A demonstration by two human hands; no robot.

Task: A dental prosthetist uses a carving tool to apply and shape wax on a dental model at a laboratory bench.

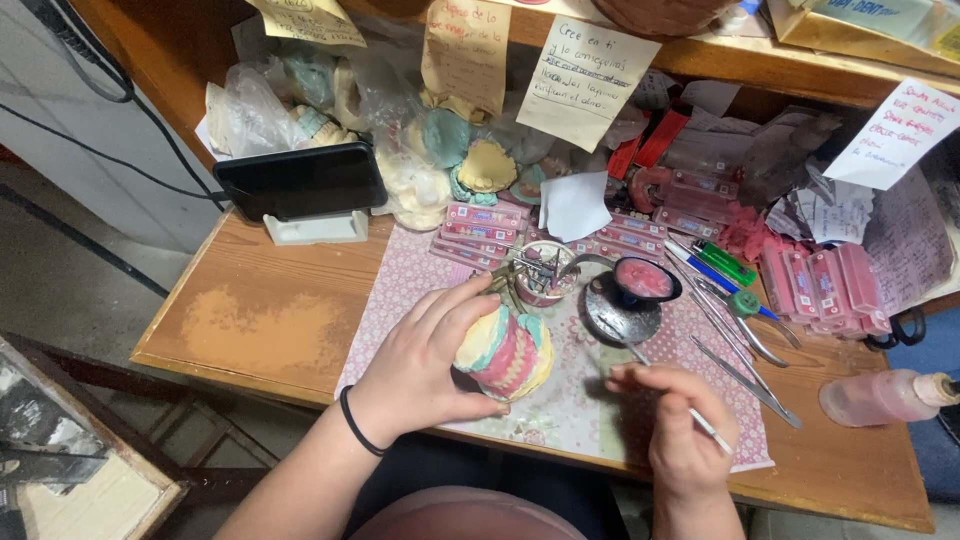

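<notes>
pink, yellow and teal plaster cast (505, 352), banded in layers, lumpy, resting on the patterned mat (590, 400) near the desk (260, 320) front edge. left hand (425, 365) wrapped round its near side, fingers curled over the top, likely steadying it upright. right hand (680, 430) closed in a pen-like pinch on a thin metal instrument (660, 385), tip angled toward the small dish of pink material (645, 280), just beside. more metal tools (745, 350) laid out to the right, within reach.
</notes>
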